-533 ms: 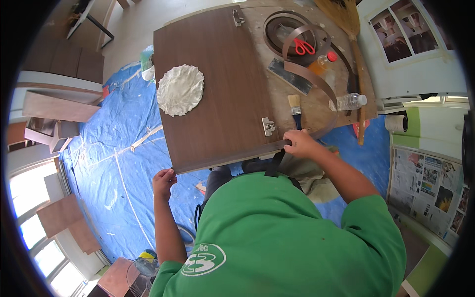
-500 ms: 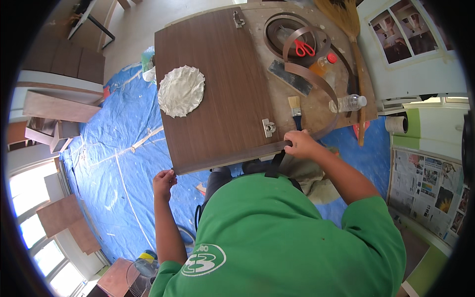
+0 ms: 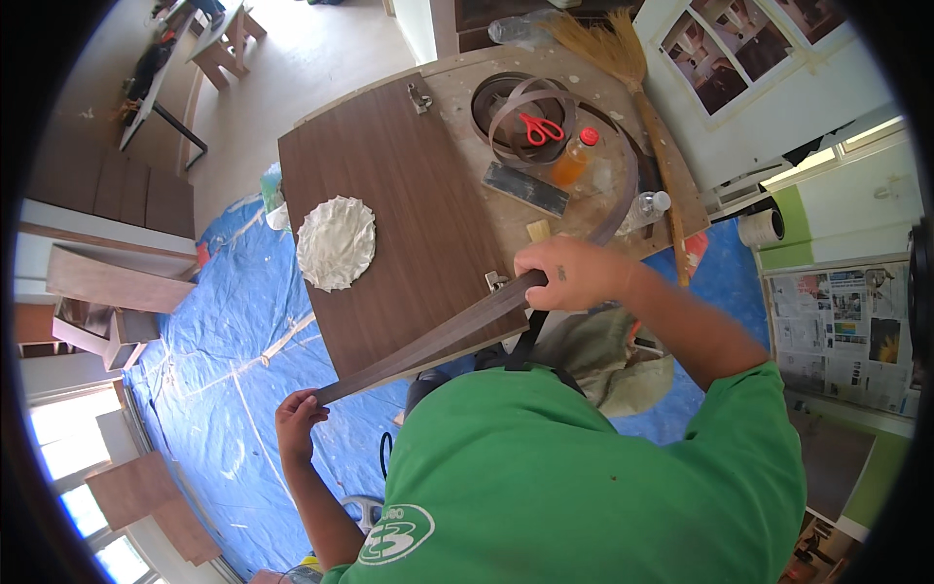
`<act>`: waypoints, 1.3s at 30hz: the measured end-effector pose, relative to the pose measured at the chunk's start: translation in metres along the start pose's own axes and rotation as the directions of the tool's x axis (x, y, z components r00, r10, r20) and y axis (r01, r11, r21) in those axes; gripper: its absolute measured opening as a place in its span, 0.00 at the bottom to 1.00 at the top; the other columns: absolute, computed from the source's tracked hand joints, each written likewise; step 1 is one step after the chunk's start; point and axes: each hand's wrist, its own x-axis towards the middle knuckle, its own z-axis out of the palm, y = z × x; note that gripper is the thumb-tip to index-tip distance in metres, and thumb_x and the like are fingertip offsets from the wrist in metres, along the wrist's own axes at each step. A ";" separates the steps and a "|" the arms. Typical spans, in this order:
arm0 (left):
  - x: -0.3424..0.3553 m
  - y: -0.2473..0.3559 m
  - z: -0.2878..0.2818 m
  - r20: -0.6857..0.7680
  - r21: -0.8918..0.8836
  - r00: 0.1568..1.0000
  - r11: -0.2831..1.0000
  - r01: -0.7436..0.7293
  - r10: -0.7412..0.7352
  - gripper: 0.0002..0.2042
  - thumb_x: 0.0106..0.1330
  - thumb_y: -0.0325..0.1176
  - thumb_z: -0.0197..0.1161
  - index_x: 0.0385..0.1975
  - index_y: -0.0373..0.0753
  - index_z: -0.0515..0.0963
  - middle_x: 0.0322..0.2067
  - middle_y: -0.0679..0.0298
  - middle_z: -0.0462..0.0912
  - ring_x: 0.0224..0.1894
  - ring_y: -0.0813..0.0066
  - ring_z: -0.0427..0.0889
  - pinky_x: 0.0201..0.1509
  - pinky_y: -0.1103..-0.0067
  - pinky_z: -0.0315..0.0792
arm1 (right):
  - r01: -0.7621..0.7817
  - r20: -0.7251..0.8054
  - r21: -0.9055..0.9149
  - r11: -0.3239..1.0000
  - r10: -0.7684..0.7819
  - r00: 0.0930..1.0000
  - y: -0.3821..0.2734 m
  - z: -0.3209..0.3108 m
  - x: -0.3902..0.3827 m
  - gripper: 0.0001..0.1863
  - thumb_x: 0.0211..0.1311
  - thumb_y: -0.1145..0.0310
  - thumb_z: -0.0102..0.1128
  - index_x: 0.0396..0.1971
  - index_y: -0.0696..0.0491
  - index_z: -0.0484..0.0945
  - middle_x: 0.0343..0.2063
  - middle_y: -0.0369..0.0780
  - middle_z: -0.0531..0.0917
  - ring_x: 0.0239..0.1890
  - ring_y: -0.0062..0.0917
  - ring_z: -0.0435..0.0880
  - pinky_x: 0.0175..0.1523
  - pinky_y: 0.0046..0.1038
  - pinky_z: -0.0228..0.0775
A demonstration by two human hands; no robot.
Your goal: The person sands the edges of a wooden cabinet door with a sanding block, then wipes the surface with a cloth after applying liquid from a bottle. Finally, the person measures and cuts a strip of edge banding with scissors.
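A brown wood-grain edging strip [image 3: 428, 343] stretches between my hands along the near edge of a brown cabinet door [image 3: 409, 214]. My left hand [image 3: 298, 420] pinches its end just past the door's near left corner. My right hand [image 3: 574, 273] is closed round the strip near the right corner, partly covering a metal hinge [image 3: 495, 280] and a paintbrush [image 3: 538, 231]. From there the strip runs back to a loose coil [image 3: 484, 109] on the worktable. A second hinge [image 3: 419, 98] sits at the door's far edge, and a crumpled whitish round cover [image 3: 336, 243] lies on its left.
Red-handled scissors [image 3: 541, 128] lie in the coil. Nearby are a dark flat block [image 3: 525, 188], an orange-filled bottle [image 3: 574, 165], a clear bottle [image 3: 645, 208] and a straw broom [image 3: 652, 117]. Blue sheeting [image 3: 233, 341] covers the floor.
The strip has lifted off the door's near edge and turned its broad face up. My right hand has risen and moved left; my left hand has drawn nearer to me with the strip's end.
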 end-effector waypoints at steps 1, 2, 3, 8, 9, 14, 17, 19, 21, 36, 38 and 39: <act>-0.002 0.003 -0.001 0.030 -0.129 0.999 0.992 -0.008 0.012 0.12 0.70 0.31 0.62 0.48 0.32 0.79 0.35 0.59 0.86 0.32 0.68 0.87 0.40 0.74 0.83 | -0.032 0.017 0.013 0.999 0.032 0.999 -0.009 -0.008 0.001 0.15 0.50 0.62 0.61 0.32 0.57 0.77 0.31 0.47 0.81 0.37 0.41 0.81 0.43 0.39 0.73; -0.006 0.006 -0.003 0.008 -0.229 0.999 0.973 -0.041 0.044 0.12 0.71 0.32 0.61 0.49 0.32 0.79 0.35 0.59 0.86 0.33 0.68 0.87 0.41 0.73 0.83 | -0.063 0.036 0.024 0.998 0.063 0.997 -0.014 -0.012 0.002 0.14 0.50 0.62 0.61 0.33 0.57 0.77 0.31 0.47 0.81 0.36 0.40 0.82 0.43 0.38 0.73; -0.011 0.009 -0.004 -0.017 -0.326 0.997 0.942 -0.076 0.075 0.12 0.71 0.32 0.61 0.49 0.33 0.78 0.36 0.59 0.86 0.34 0.67 0.87 0.42 0.73 0.83 | -0.074 0.031 0.065 0.995 0.073 0.997 -0.010 -0.012 0.004 0.14 0.51 0.63 0.60 0.33 0.58 0.77 0.30 0.46 0.81 0.35 0.38 0.81 0.42 0.37 0.73; -0.026 0.018 -0.016 -0.070 -0.704 0.975 0.682 -0.196 0.209 0.10 0.75 0.31 0.55 0.48 0.33 0.76 0.33 0.60 0.84 0.33 0.71 0.83 0.41 0.73 0.81 | -0.011 0.045 0.157 0.987 0.004 0.999 -0.011 -0.022 0.007 0.14 0.51 0.65 0.60 0.34 0.58 0.78 0.28 0.43 0.80 0.33 0.31 0.79 0.40 0.34 0.71; -0.027 0.018 -0.015 -0.047 -0.776 0.958 0.594 -0.213 0.283 0.10 0.75 0.31 0.55 0.49 0.33 0.75 0.31 0.61 0.81 0.31 0.74 0.78 0.40 0.75 0.78 | -0.011 0.059 0.167 0.986 0.001 0.998 -0.013 -0.023 0.009 0.14 0.51 0.65 0.60 0.34 0.58 0.78 0.28 0.44 0.80 0.33 0.31 0.79 0.40 0.34 0.71; -0.010 -0.019 -0.009 -0.064 -0.909 0.943 0.370 -0.190 0.326 0.09 0.75 0.31 0.54 0.49 0.34 0.75 0.32 0.62 0.79 0.30 0.76 0.75 0.37 0.80 0.73 | 0.089 0.043 0.149 0.985 -0.096 0.994 -0.033 -0.026 0.015 0.14 0.51 0.64 0.60 0.34 0.59 0.78 0.29 0.44 0.80 0.33 0.31 0.79 0.40 0.33 0.70; -0.007 -0.020 0.005 -0.087 -0.601 0.985 0.781 -0.170 0.147 0.10 0.74 0.32 0.55 0.48 0.34 0.77 0.34 0.62 0.82 0.34 0.75 0.80 0.39 0.78 0.76 | 0.116 0.011 0.165 0.979 -0.119 0.993 -0.046 -0.044 0.013 0.13 0.51 0.64 0.60 0.33 0.59 0.78 0.29 0.44 0.80 0.33 0.30 0.79 0.40 0.33 0.69; 0.000 -0.024 0.003 -0.159 -0.253 0.984 0.961 -0.116 0.077 0.11 0.74 0.34 0.56 0.47 0.35 0.79 0.37 0.63 0.85 0.36 0.75 0.83 0.39 0.76 0.76 | 0.100 0.010 0.138 0.985 -0.103 0.995 -0.046 -0.044 0.017 0.13 0.51 0.64 0.60 0.33 0.59 0.78 0.30 0.45 0.80 0.34 0.31 0.79 0.40 0.33 0.70; 0.010 -0.018 0.003 -0.270 0.043 0.953 0.991 -0.130 0.137 0.12 0.73 0.33 0.56 0.50 0.34 0.78 0.39 0.60 0.86 0.40 0.70 0.84 0.44 0.72 0.78 | 0.089 0.034 0.109 0.990 -0.093 0.995 -0.047 -0.043 0.027 0.14 0.50 0.64 0.60 0.33 0.59 0.78 0.31 0.45 0.80 0.35 0.31 0.79 0.40 0.33 0.70; -0.061 0.222 0.153 0.377 0.926 0.741 -0.234 -0.296 0.556 0.22 0.66 0.36 0.64 0.59 0.35 0.76 0.62 0.57 0.78 0.71 0.69 0.69 0.83 0.60 0.39 | -0.126 0.091 -0.086 0.988 0.134 0.987 -0.037 -0.008 0.084 0.17 0.51 0.62 0.62 0.37 0.58 0.81 0.37 0.48 0.82 0.42 0.37 0.82 0.49 0.35 0.74; -0.052 0.218 0.161 0.498 0.857 0.706 -0.408 -0.314 0.503 0.21 0.69 0.36 0.58 0.59 0.33 0.76 0.62 0.56 0.78 0.71 0.68 0.69 0.83 0.60 0.37 | -0.128 0.108 -0.101 0.987 0.139 0.984 -0.039 -0.008 0.086 0.17 0.51 0.62 0.63 0.37 0.58 0.81 0.37 0.48 0.82 0.43 0.39 0.83 0.50 0.35 0.74; -0.039 0.207 0.162 0.569 0.797 0.672 -0.520 -0.307 0.475 0.21 0.70 0.36 0.56 0.59 0.33 0.76 0.62 0.56 0.79 0.72 0.68 0.69 0.83 0.60 0.36 | -0.106 0.091 -0.116 0.988 0.117 0.989 -0.038 -0.007 0.087 0.17 0.50 0.61 0.63 0.37 0.58 0.81 0.37 0.48 0.82 0.44 0.39 0.83 0.50 0.36 0.74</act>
